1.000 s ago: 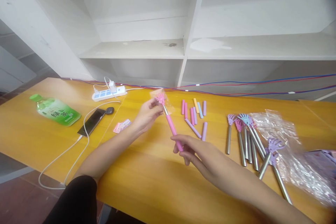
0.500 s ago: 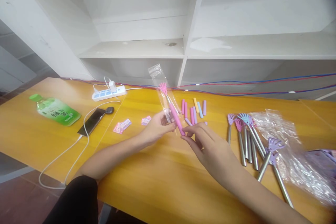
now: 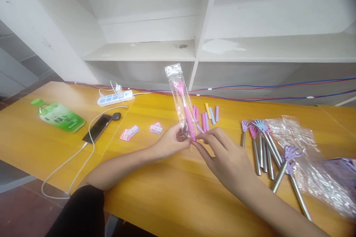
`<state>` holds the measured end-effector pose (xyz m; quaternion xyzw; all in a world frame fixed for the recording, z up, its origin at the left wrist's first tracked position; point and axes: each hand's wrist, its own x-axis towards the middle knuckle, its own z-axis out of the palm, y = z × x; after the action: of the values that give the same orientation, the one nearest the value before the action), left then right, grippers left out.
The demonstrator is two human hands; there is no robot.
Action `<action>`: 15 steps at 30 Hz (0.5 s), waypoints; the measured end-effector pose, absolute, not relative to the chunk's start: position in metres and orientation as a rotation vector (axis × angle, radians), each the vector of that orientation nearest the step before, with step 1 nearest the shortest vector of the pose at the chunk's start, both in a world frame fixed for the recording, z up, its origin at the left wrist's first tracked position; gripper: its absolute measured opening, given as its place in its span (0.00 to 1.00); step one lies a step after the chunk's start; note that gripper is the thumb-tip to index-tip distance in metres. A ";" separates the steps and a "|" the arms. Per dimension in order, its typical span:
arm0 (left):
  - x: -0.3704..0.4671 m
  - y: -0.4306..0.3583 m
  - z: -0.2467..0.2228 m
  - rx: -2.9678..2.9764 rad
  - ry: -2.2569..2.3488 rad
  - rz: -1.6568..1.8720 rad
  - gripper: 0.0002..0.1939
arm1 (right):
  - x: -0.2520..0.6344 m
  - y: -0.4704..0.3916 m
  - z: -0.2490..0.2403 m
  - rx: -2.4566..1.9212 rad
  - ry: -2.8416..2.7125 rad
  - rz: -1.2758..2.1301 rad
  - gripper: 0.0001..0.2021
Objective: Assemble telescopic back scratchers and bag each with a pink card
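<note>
A pink back scratcher point(image 3: 189, 119) with a metal shaft and pink grip lies inside a narrow clear plastic bag point(image 3: 174, 72), tilted with its claw end up and away. My left hand point(image 3: 171, 141) is closed on the lower part of the bag from the left. With thumb and fingertips, my right hand point(image 3: 229, 157) pinches the grip's bottom end near the bag's mouth. Just behind my hands lie several coloured foam sleeves point(image 3: 213, 115) in pink, purple, blue and yellow. Right of my right hand, several back scratchers point(image 3: 275, 152) with bare metal shafts lie in a pile.
Crumpled clear plastic bags point(image 3: 306, 155) lie at the right. Small printed cards point(image 3: 129, 133) sit left of my hands. Farther left are a green tea bottle point(image 3: 59, 116), a phone point(image 3: 97, 129) with its cable, and a power strip point(image 3: 115, 98). White shelving point(image 3: 144, 52) rises behind the table.
The back scratcher has slid further down into the bag, its grip now mostly inside. The bag's top has shifted right and stands more upright. My left hand has moved slightly right, closer to my right hand.
</note>
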<state>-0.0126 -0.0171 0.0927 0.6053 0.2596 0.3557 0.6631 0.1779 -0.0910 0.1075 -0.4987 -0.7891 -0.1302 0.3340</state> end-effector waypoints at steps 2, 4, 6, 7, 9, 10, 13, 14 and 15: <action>-0.013 -0.018 0.097 1.360 0.585 0.777 0.28 | 0.178 -0.090 0.107 -1.285 -2.058 -0.372 0.05; -0.014 -0.019 0.102 1.341 0.562 0.747 0.29 | 0.178 -0.089 0.107 -1.261 -2.058 -0.414 0.03; -0.014 -0.019 0.105 1.334 0.536 0.729 0.29 | 0.179 -0.088 0.108 -1.244 -2.059 -0.432 0.03; -0.014 -0.019 0.106 1.342 0.532 0.719 0.28 | 0.179 -0.088 0.108 -1.239 -2.054 -0.427 0.03; -0.014 -0.019 0.105 1.364 0.538 0.700 0.28 | 0.179 -0.087 0.109 -1.232 -2.018 -0.402 0.02; -0.014 -0.019 0.103 1.369 0.539 0.695 0.28 | 0.179 -0.087 0.109 -1.231 -1.999 -0.389 0.03; -0.014 -0.019 0.098 1.361 0.537 0.706 0.27 | 0.180 -0.088 0.106 -1.242 -2.014 -0.374 0.14; -0.014 -0.019 0.097 1.357 0.541 0.711 0.26 | 0.181 -0.088 0.104 -1.246 -2.041 -0.370 0.17; -0.014 -0.018 0.096 1.354 0.546 0.712 0.24 | 0.182 -0.088 0.101 -1.250 -2.070 -0.363 0.20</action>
<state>-0.0139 -0.0182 0.0961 0.6051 0.2441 0.3180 0.6878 0.1820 -0.0882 0.1014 -0.4804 -0.7958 -0.1396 0.3413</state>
